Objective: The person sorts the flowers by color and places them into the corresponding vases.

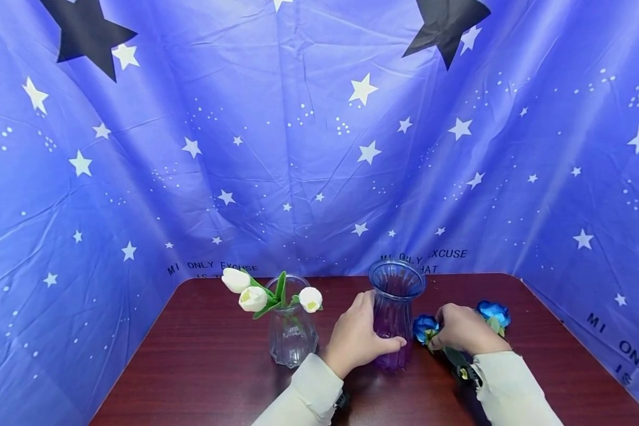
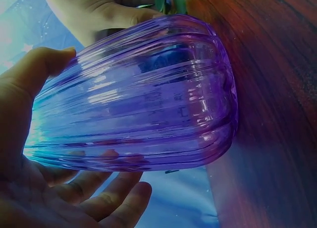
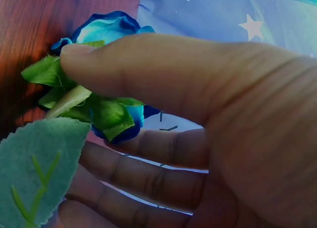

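A ribbed glass vase (image 1: 396,322), bluish at its flared rim and purple below, stands upright on the table. My left hand (image 1: 355,336) holds it, the thumb in front and the fingers round its far side; in the left wrist view the vase (image 2: 148,99) lies sideways between thumb and fingers. To the right, my right hand (image 1: 468,329) pinches a blue artificial rose (image 1: 425,326) just under its bloom. The right wrist view shows the thumb across the rose's green sepals (image 3: 111,120), with a serrated leaf (image 3: 42,163) below. Another blue rose (image 1: 493,313) lies beyond that hand.
On the left, a clear glass vase (image 1: 293,338) holds several white tulips (image 1: 252,299) with green leaves. The dark red wooden table (image 1: 213,355) ends against a blue star-patterned cloth (image 1: 298,148) at the back and sides.
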`<move>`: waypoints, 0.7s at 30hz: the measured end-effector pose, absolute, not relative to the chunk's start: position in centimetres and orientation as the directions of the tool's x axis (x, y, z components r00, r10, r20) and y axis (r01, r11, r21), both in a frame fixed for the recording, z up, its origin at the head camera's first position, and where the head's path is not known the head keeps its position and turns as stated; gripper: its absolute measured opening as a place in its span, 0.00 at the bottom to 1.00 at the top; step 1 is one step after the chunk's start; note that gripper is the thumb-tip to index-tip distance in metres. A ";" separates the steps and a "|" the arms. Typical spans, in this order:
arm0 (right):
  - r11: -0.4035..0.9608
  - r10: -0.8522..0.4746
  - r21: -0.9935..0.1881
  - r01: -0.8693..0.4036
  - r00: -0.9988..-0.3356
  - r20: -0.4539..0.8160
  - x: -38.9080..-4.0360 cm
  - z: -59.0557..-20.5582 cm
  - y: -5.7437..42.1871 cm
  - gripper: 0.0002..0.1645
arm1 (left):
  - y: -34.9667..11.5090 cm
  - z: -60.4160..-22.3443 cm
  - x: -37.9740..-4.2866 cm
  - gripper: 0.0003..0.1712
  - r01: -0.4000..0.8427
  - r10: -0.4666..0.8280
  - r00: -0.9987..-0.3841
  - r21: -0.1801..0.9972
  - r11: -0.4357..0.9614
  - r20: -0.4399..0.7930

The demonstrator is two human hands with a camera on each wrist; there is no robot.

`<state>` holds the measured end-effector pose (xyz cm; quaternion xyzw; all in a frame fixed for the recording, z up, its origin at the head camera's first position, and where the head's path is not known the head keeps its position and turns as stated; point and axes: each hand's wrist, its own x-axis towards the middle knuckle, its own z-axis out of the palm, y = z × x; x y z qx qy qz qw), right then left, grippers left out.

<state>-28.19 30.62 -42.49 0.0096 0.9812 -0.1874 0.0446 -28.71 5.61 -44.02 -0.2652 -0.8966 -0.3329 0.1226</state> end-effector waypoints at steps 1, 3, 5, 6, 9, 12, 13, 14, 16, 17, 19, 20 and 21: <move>0.928 0.006 -0.371 0.039 -0.996 -0.092 -28.2 -42.5 30.6 0.33 | 5.6 -44.1 -28.7 0.56 0.557 0.394 -0.830 0.535 0.635 0.396; 0.924 0.020 -0.379 0.057 -0.995 -0.100 -28.2 -42.5 30.6 0.29 | 5.6 -44.1 -28.7 0.56 0.556 0.395 -0.831 0.540 0.632 0.392; 0.921 0.030 -0.383 0.067 -0.994 -0.103 -28.1 -42.5 30.6 0.27 | 5.5 -44.2 -28.8 0.56 0.556 0.396 -0.831 0.543 0.630 0.391; 0.920 0.035 -0.385 0.074 -0.994 -0.107 -28.0 -42.5 30.6 0.27 | 5.5 -44.3 -28.8 0.56 0.556 0.396 -0.830 0.542 0.630 0.391; 0.924 0.039 -0.374 0.078 -0.993 -0.109 -27.9 -42.6 30.7 0.26 | 5.5 -44.3 -28.9 0.56 0.557 0.398 -0.830 0.540 0.631 0.392; 0.929 0.039 -0.361 0.077 -0.993 -0.112 -27.7 -42.6 30.8 0.24 | 5.5 -44.3 -29.0 0.56 0.555 0.398 -0.831 0.541 0.632 0.388; 0.931 0.035 -0.357 0.073 -0.993 -0.110 -27.7 -42.6 30.8 0.23 | 5.5 -44.3 -29.0 0.56 0.553 0.398 -0.832 0.543 0.632 0.385; 0.933 0.032 -0.352 0.068 -0.994 -0.109 -27.7 -42.7 30.8 0.23 | 5.5 -44.3 -29.0 0.56 0.552 0.398 -0.833 0.544 0.632 0.383; 0.936 0.029 -0.345 0.065 -0.994 -0.108 -27.7 -42.7 30.9 0.23 | 5.6 -44.3 -29.0 0.56 0.549 0.399 -0.836 0.546 0.633 0.378; 0.938 0.027 -0.342 0.062 -0.994 -0.106 -27.7 -42.7 30.9 0.23 | 5.6 -44.3 -29.0 0.56 0.548 0.399 -0.836 0.546 0.634 0.376; 0.939 0.024 -0.339 0.058 -0.994 -0.102 -27.7 -42.8 30.9 0.24 | 5.6 -44.2 -29.1 0.57 0.546 0.400 -0.838 0.548 0.634 0.372; 0.939 0.025 -0.340 0.058 -0.994 -0.102 -27.7 -42.7 30.9 0.24 | 5.6 -44.2 -29.1 0.57 0.545 0.401 -0.838 0.549 0.634 0.370; 0.937 0.026 -0.343 0.060 -0.994 -0.103 -27.7 -42.7 31.0 0.24 | 5.6 -44.2 -29.1 0.57 0.545 0.402 -0.838 0.549 0.633 0.369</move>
